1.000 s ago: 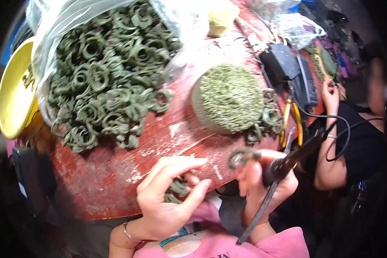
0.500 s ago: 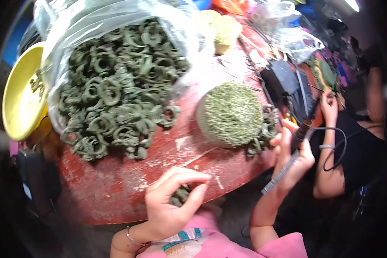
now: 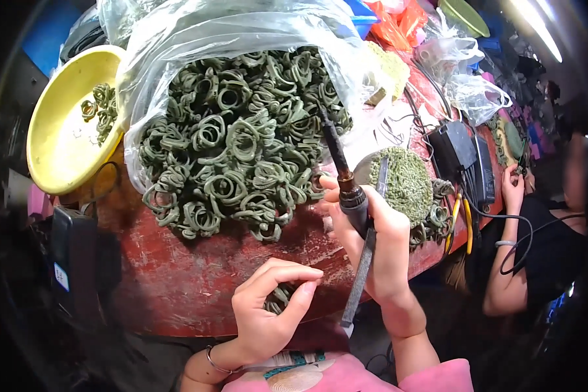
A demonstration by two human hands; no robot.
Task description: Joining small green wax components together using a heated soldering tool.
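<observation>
My left hand (image 3: 271, 307) is over the table's near edge, thumb and forefinger tips together, with a few dark green rings (image 3: 279, 298) in its palm. Whether the fingertips pinch something small I cannot make out. My right hand (image 3: 385, 251) grips a soldering iron (image 3: 354, 199), its dark tip pointing up and away over the heap. A flat grey file (image 3: 361, 277) is held in the same hand, slanting down toward me. Beyond both hands, a big heap of green rings (image 3: 242, 140) spills from a clear plastic bag (image 3: 235, 32) on the red table (image 3: 176, 281).
A yellow basin (image 3: 52, 144) with some rings stands at the left, near a black box (image 3: 75, 255). To the right are a round bundle of pale green bits (image 3: 402, 186), loose rings (image 3: 438, 219), yellow-handled pliers (image 3: 460, 222) and black adapters (image 3: 460, 153) with cables. Another person's hand (image 3: 513, 189) works farther right.
My right hand has swung left with the soldering iron and file, from beside the round bundle to in front of it. The left hand keeps its pinched shape. The whole view has shifted.
</observation>
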